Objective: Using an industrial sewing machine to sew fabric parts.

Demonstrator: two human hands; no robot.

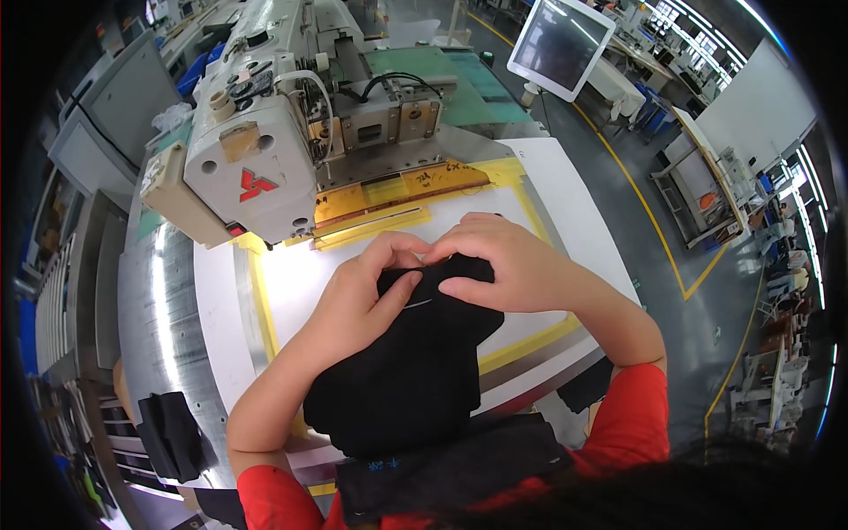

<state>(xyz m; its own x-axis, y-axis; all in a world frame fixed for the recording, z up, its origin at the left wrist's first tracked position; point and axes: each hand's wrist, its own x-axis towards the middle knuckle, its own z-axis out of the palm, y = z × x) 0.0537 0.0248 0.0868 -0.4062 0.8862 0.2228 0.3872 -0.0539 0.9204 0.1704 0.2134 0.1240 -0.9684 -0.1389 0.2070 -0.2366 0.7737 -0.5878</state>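
A piece of black fabric (pixel 397 380) hangs from both hands over the near part of the white work plate (pixel 305 291). My left hand (pixel 371 287) pinches its upper edge between thumb and fingers. Close beside it, my right hand (pixel 499 265) grips the same edge, thumb on the near face and fingers behind. The fingertips of the two hands almost meet. A short pale line shows on the fabric between the thumbs. The fabric's lower part reaches down toward my lap.
A white industrial sewing machine (pixel 256 159) stands just beyond, with a yellow-taped clamp (pixel 397 190) facing me. Folded black fabric (pixel 172 433) lies on the metal table (pixel 159 336) at left. A monitor (pixel 561 46) stands at the far right. Dark cloth (pixel 442 468) covers my lap.
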